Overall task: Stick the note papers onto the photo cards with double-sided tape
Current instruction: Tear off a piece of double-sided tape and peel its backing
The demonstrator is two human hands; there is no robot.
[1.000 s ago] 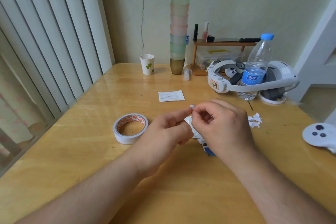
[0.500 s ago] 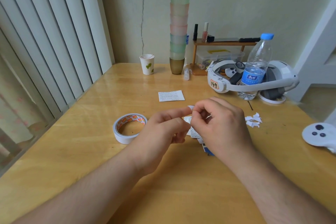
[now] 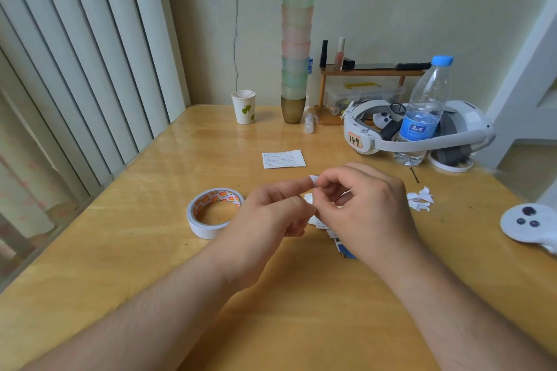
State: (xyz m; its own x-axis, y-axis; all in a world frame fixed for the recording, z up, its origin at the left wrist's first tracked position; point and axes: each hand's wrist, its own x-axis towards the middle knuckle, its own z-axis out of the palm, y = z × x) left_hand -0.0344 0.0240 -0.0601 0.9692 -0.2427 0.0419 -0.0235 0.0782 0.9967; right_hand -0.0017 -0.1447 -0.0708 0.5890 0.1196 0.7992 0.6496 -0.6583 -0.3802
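Observation:
My left hand (image 3: pixel 271 214) and my right hand (image 3: pixel 366 208) meet above the middle of the wooden table (image 3: pixel 150 250). A small white piece of tape (image 3: pixel 313 180) is stuck on my left fingertip, and my right fingers pinch at it. Under both hands lies a white note paper (image 3: pixel 310 200) on a photo card (image 3: pixel 343 247) with a blue corner; both are mostly hidden. The roll of double-sided tape (image 3: pixel 212 212) lies flat to the left of my left hand. A second note paper (image 3: pixel 283 159) lies further back.
Torn white backing scraps (image 3: pixel 420 202) lie right of my hands. Behind stand a water bottle (image 3: pixel 423 111), a white headset (image 3: pixel 416 129), a paper cup (image 3: pixel 244 106), a tall stack of cups (image 3: pixel 296 51) and a small shelf (image 3: pixel 370 72). A white controller (image 3: pixel 530 221) lies at the right edge.
My hands stayed together over the card. My right fingers shifted slightly on the tape piece at my left fingertip.

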